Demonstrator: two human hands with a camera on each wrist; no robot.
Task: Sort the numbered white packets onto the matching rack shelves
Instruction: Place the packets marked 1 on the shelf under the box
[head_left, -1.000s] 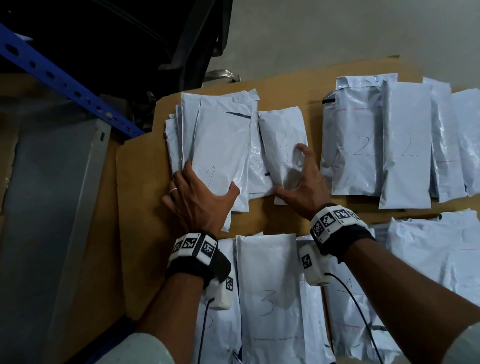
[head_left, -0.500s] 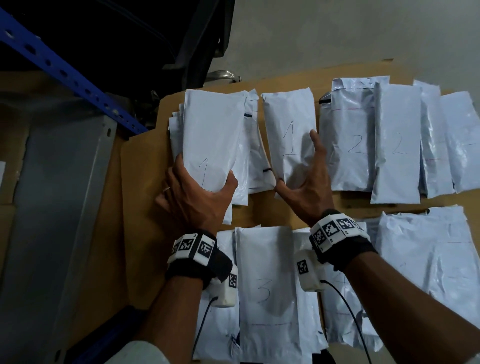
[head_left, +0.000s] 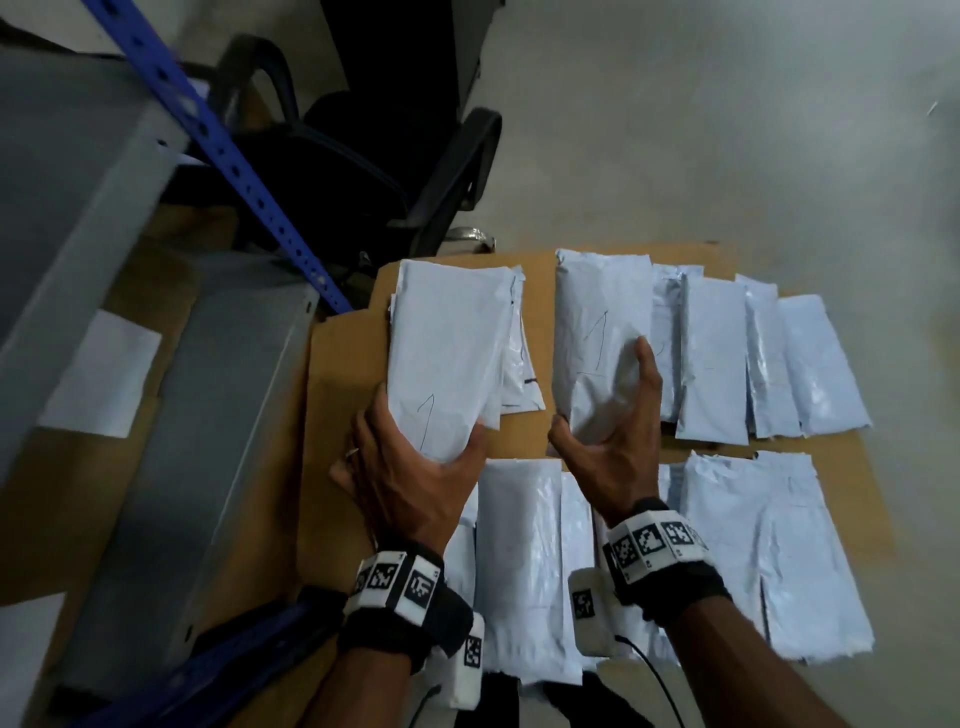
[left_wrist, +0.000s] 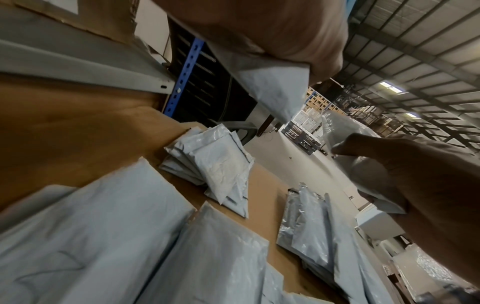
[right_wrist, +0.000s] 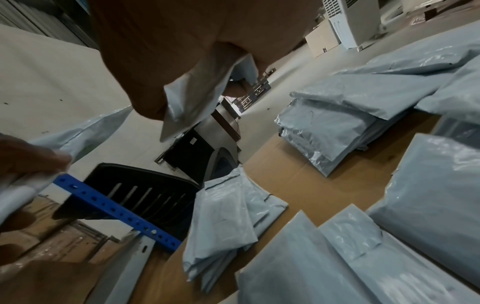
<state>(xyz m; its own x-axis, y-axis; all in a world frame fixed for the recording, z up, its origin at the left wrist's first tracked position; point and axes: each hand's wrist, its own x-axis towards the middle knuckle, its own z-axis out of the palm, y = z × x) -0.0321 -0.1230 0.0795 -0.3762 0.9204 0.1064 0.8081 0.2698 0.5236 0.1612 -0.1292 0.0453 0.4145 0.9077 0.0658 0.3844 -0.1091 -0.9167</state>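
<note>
A: Progress check. Both hands loaded? Third-person notes only.

B: Yes. The left hand (head_left: 410, 478) grips a packet marked 1 (head_left: 447, 358) by its near end, thumb on top, fingers under. The right hand (head_left: 613, 447) grasps a second packet marked 1 (head_left: 597, 348) the same way, thumb and fingers curled round its lower end. Both packets are raised off the cardboard-covered tabletop (head_left: 343, 415), in the middle of the frame; the wrist views show their corners hanging free in the air.

A: What is left down there?

B: A small pile of packets (head_left: 519, 364) remains just behind the left-hand one. To the right, a row of packets (head_left: 753, 358) lies flat; their numbers cannot be read here. More packets (head_left: 519, 561) lie in the lower part of the frame. The grey rack shelves (head_left: 104, 234) and blue upright (head_left: 223, 156) stand at left, and no packet shows on them in this view. Judged early: most sorting seems to lie ahead.

A: Orientation of the held pair?

B: Long axes run near-to-far, bottom of frame towards top, roughly parallel, the left one leaning slightly right. The written faces are up, the digits upright to the wearer. Next, presumably, both swing left to the shelf for ones.
</note>
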